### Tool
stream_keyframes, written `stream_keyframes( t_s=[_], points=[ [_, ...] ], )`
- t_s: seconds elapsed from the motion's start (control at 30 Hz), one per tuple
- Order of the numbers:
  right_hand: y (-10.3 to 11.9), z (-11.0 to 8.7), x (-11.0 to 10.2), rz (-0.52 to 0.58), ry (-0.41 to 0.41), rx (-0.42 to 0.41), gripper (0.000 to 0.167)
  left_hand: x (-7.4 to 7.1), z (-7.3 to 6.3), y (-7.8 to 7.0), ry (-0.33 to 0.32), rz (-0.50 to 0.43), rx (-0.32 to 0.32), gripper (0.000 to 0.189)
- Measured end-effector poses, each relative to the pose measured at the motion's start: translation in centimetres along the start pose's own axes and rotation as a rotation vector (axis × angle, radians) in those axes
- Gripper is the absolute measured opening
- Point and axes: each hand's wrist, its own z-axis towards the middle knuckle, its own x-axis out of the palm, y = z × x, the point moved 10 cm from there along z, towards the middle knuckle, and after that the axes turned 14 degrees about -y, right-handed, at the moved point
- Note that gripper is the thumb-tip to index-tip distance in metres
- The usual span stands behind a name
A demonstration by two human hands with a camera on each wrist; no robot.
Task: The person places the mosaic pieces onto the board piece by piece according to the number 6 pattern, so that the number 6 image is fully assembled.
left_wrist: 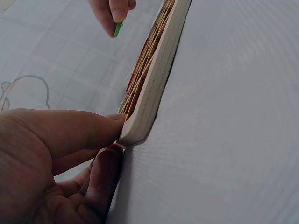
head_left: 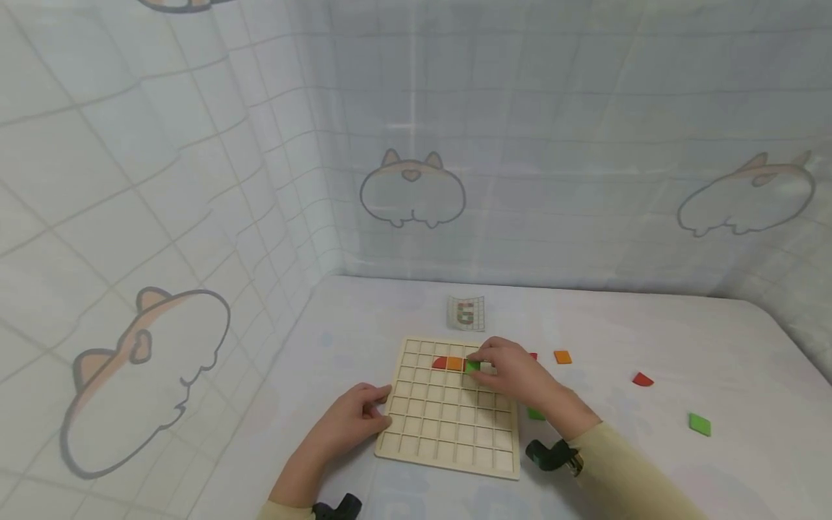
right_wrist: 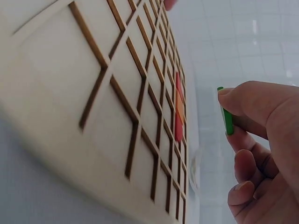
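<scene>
A pale wooden grid board (head_left: 448,433) lies on the table with its left edge between the left hand's (head_left: 354,419) thumb and fingers. In the left wrist view, that thumb (left_wrist: 79,130) presses against the board's rim. Above the board's upper part, the right hand (head_left: 513,372) pinches a green square tile (right_wrist: 226,112) between thumb and fingertips, apart from the grid in the right wrist view. One upper row holds a red quarter-round piece (head_left: 440,362), an orange square tile (head_left: 454,363) and another red piece (right_wrist: 178,129), which the right hand's tile partly covers in the head view.
A small printed pattern card (head_left: 466,313) lies beyond the board. To the right are an orange tile (head_left: 562,357), a red quarter-round piece (head_left: 642,379) and a green tile (head_left: 700,424). Another green tile (head_left: 536,414) shows partly beneath the right forearm. A patterned curtain (head_left: 546,180) hangs behind.
</scene>
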Motion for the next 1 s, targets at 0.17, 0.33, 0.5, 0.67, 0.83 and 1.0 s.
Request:
stream_keyframes(
  t_s=[0.17, 0.33, 0.5, 0.67, 0.83, 1.0],
  points=[
    [1.1, 0.9, 1.4, 0.025, 0.026, -0.055, 0.026, -0.1, 0.1, 0.0, -0.005, -0.004, 0.002, 0.057],
    [2.2, 1.7, 2.9, 0.017, 0.061, -0.088, 0.024, -0.1, 0.0, 0.0, -0.005, -0.001, 0.014, 0.057],
    [2.8, 2.2, 4.8, -0.015, 0.099, -0.096, 0.019, 0.0, -0.1, -0.1, 0.0, -0.007, 0.019, 0.057],
    [3.0, 2.2, 5.6, -0.012, 0.11, -0.108, 0.022, 0.2, 0.0, 0.1, 0.006, -0.01, 0.019, 0.057],
    [3.2, 2.3, 5.9, -0.026, 0.104, -0.135, 0.022, 0.2, 0.1, 0.2, 0.002, -0.011, 0.018, 0.057],
    [3.7, 2.4, 6.3, -0.032, 0.115, -0.161, 0.021, 0.1, 0.1, 0.3, -0.002, -0.015, 0.01, 0.057]
  ],
)
